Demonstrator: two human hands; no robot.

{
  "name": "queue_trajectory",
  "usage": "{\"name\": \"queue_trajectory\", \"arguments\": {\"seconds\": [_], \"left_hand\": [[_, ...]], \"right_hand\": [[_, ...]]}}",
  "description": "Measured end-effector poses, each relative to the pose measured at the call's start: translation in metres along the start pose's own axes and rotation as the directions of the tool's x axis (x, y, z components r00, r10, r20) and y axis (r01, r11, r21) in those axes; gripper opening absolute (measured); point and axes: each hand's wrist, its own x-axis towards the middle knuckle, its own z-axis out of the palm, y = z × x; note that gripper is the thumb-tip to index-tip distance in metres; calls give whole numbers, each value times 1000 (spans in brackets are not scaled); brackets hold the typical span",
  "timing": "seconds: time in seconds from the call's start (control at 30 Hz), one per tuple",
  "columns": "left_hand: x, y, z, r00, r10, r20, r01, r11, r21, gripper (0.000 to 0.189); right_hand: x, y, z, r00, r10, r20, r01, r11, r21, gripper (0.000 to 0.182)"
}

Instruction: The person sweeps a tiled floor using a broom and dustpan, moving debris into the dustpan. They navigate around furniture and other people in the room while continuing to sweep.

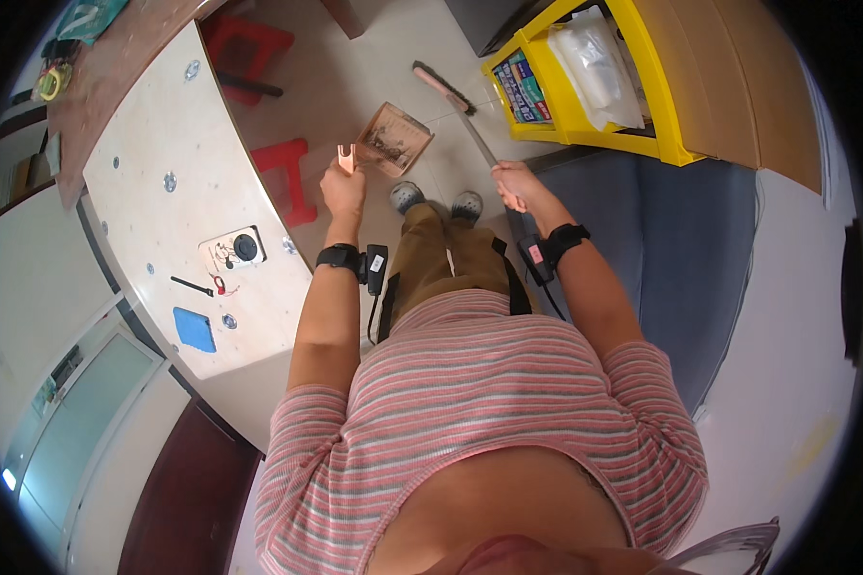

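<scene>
My left hand (pixel 344 190) is closed around the handle of a pink-orange dustpan (pixel 395 140). Its pan is down by the tiled floor, with dark debris in it. In my right hand (pixel 518 185) is the long grey handle of a broom (pixel 442 86). The broom head has a pink back and dark bristles, and it lies at floor level, to the right of the dustpan and apart from it. Both tools are in front of my feet, which wear grey clogs (pixel 467 206).
Red plastic stools (pixel 288 180) stand partly under a pale table (pixel 151 237) on my left. On that table lie a phone (pixel 231 249) and a blue cloth (pixel 195 329). To my right are a yellow rack (pixel 561 122) with packages and a dark blue padded seat (pixel 690 237).
</scene>
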Motion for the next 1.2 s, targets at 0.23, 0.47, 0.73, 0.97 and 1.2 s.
{"name": "queue_trajectory", "arguments": {"seconds": [0.23, 0.47, 0.73, 0.97, 1.2], "left_hand": [[-1, 7, 6, 1000, 3, -23, -2, 999, 37, 28], [2, 10, 7, 999, -37, -19, 37, 999, 19, 29], [3, 16, 7, 999, -38, -10, 38, 999, 33, 31], [7, 6, 1, 999, -38, -7, 38, 998, 42, 30], [9, 4, -6, 999, -28, -17, 28, 1000, 11, 31]], "right_hand": [[-16, -16, 11, 956, 162, 245, -222, 944, 243, 14], [-63, -47, -5, 984, 31, 174, -63, 982, 180, 10], [-23, -22, 24, 966, 142, 214, -205, 930, 307, 13], [-57, -33, -6, 963, 49, 265, -160, 894, 419, 12], [-66, -38, -8, 985, 42, 165, -93, 945, 315, 12]]}}
